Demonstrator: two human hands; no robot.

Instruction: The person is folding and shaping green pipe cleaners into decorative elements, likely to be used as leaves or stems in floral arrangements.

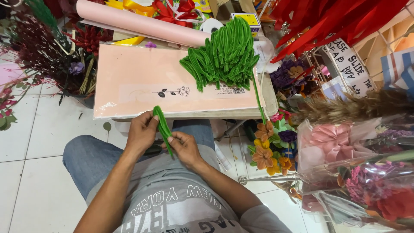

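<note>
A folded green pipe cleaner (pixel 163 126) is held between both hands above my lap. My left hand (pixel 141 131) pinches its upper looped part, and my right hand (pixel 184 146) grips its lower end. Just beyond them a pink flat box (pixel 138 84) lies on a small table, and a large heap of bent green pipe cleaners (pixel 224 56) rests on the box's far right corner. One long green stem (pixel 258 97) hangs off the box's right edge.
A pink paper roll (pixel 142 23) lies behind the box. Pipe-cleaner flowers in orange, pink and purple (pixel 271 144) stand at the right, with wrapped bouquets (pixel 362 172) and red ribbons (pixel 327 21) beyond. Dark red dried flowers (pixel 47 47) stand at the left on white floor tiles (pixel 30 142).
</note>
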